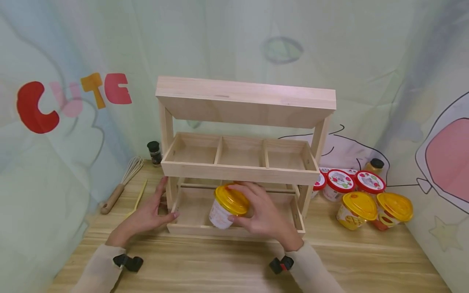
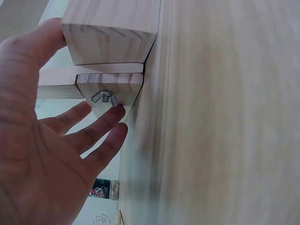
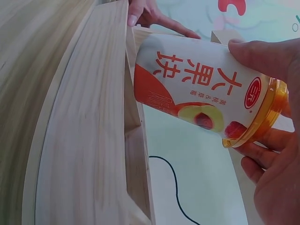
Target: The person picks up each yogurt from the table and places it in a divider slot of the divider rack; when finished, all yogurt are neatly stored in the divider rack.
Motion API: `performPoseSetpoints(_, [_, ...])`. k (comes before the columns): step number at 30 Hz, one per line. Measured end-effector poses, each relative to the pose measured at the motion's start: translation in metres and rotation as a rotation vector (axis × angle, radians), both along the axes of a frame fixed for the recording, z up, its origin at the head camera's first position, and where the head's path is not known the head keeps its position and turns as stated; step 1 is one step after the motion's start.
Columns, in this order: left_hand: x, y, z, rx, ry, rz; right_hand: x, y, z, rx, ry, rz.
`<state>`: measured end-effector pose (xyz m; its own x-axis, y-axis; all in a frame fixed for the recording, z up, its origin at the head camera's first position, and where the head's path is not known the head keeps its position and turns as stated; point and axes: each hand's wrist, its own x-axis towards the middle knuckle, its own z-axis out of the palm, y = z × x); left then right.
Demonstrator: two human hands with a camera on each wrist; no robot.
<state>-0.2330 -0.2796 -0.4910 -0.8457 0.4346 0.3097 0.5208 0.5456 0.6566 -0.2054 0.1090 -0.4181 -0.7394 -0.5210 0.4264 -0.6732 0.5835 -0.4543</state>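
Right hand gripped the yellow-lidded white plastic fruit cup, fingers curled round lid and wall, tilted, over the bottom tray of the pale wooden three-tier rack. Left hand lay open, straight fingers against the rack's left post by a metal wing nut. Cup looked light and stiff, probably slick film; best held round the lid rim. Contents hidden. More lidded cups stood on the wooden tabletop.
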Motion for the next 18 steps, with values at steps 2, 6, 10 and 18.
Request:
performPoseSetpoints(2, [0.000,0.000,0.000,0.000,0.004,-0.001,-0.001,-0.003,0.000,-0.013,-0.003,0.003])
performPoseSetpoints(6, [0.001,0.000,0.000,-0.011,-0.009,0.008,-0.003,-0.009,-0.002,-0.029,0.001,0.015])
performPoseSetpoints(10, [0.001,-0.001,0.001,-0.020,-0.015,0.015,-0.005,-0.013,-0.005,-0.031,0.022,0.021])
performPoseSetpoints(18, [0.001,-0.001,0.002,-0.027,-0.033,0.025,-0.009,-0.022,-0.007,-0.060,0.043,0.037])
